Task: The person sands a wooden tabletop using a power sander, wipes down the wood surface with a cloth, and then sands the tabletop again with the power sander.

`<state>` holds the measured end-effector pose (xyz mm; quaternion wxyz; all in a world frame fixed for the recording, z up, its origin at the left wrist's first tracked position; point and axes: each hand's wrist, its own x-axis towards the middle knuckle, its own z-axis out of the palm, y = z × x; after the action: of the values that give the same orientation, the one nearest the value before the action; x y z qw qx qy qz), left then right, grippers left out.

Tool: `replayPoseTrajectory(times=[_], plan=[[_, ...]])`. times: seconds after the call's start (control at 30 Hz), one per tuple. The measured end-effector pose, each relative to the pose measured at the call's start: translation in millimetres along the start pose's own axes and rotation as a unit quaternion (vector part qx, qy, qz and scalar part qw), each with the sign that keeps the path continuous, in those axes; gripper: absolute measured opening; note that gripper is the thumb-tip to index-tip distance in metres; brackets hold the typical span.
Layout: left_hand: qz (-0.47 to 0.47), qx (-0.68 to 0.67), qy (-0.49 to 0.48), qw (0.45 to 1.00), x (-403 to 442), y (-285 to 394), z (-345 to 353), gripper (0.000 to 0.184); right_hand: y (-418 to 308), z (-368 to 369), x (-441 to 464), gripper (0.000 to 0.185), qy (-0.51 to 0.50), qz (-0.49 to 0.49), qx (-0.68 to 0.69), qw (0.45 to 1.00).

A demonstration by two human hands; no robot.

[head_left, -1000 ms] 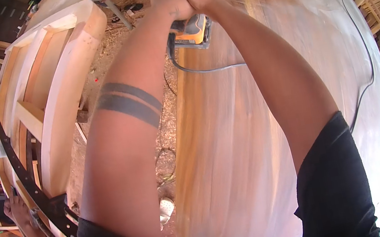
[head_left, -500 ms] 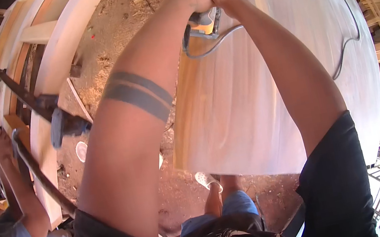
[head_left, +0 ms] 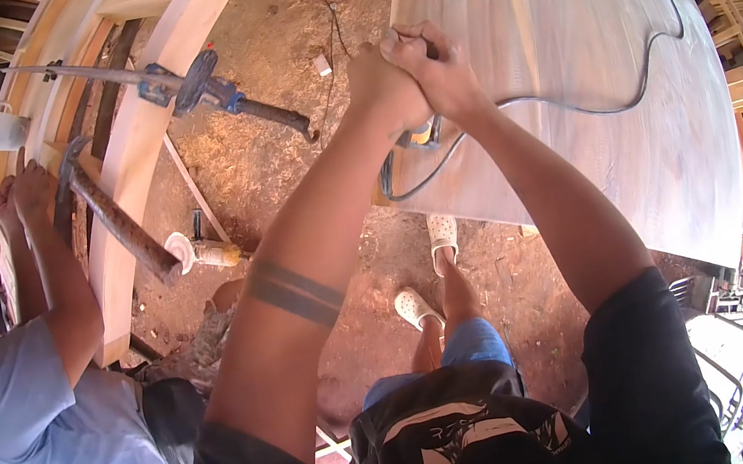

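Evidently, a yellow corded sander (head_left: 420, 136) is being gripped on the wooden panel (head_left: 611, 152) beneath the left hand (head_left: 384, 93), itself being clasped by the right hand (head_left: 440, 69).

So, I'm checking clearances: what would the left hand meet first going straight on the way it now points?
The right hand, which appears to touch the left hand; beyond it, probably the wooden panel, though depth is unclear in this one view.

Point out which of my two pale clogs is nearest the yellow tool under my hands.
Your right clog, its toe showing by the near edge of the wooden panel, below the yellow tool; your left clog sits farther back, toward your body.
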<state>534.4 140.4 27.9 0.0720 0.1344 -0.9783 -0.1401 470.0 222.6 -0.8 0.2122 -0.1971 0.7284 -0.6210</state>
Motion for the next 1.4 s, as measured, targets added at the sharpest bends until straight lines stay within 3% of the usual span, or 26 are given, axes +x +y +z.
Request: replayPoseTrajectory(times=[0.17, 0.2, 0.3, 0.4, 0.5, 0.57, 0.63, 0.73, 0.83, 1.27, 1.4], plan=[[-0.078, -0.044, -0.069, 0.994, -58, 10, -1, 0.037, -8, 8, -68, 0.062, -0.003, 0.019, -0.021, 1.000], [-0.040, -0.035, -0.080, 0.995, -71, 15, -13, 0.038, -5, 11, -79, 0.060, -0.015, 0.004, 0.001, 1.000], [-0.059, -0.006, -0.078, 0.995, -100, 27, -20, 0.043, -11, 15, -110, 0.057, -0.010, -0.011, -0.019, 1.000], [-0.093, -0.127, -0.069, 0.985, -119, 20, -9, 0.047, -11, 16, -130, 0.055, -0.013, -0.021, -0.014, 1.000], [-0.045, -0.035, -0.065, 0.996, -117, 27, -21, 0.046, -12, 13, -126, 0.047, -0.029, -0.021, -0.014, 0.999], [-0.058, -0.043, -0.052, 0.996, -104, 23, -13, 0.043, -11, 12, -112, 0.053, -0.009, -0.026, -0.009, 1.000], [-0.060, -0.051, -0.035, 0.996, -80, 15, -8, 0.042, -9, 11, -87, 0.051, -0.003, -0.023, -0.018, 1.000], [-0.042, -0.043, -0.092, 0.994, -29, 9, -19, 0.038, -12, 7, -38, 0.052, 0.004, -0.017, -0.010, 1.000], [-0.004, -0.057, -0.037, 0.998, 25, -9, -5, 0.035, -10, 2, 19, 0.053, 0.023, -0.001, -0.032, 0.999], [0.020, 0.062, -0.047, 0.997, 296, -45, 24, 0.031, 5, -51, 293, 0.057, 0.025, -0.038, 0.022, 0.999], [0.041, 0.098, -0.036, 0.994, 381, -57, 40, 0.045, 16, -66, 379, 0.062, 0.070, -0.084, 0.018, 0.994]])
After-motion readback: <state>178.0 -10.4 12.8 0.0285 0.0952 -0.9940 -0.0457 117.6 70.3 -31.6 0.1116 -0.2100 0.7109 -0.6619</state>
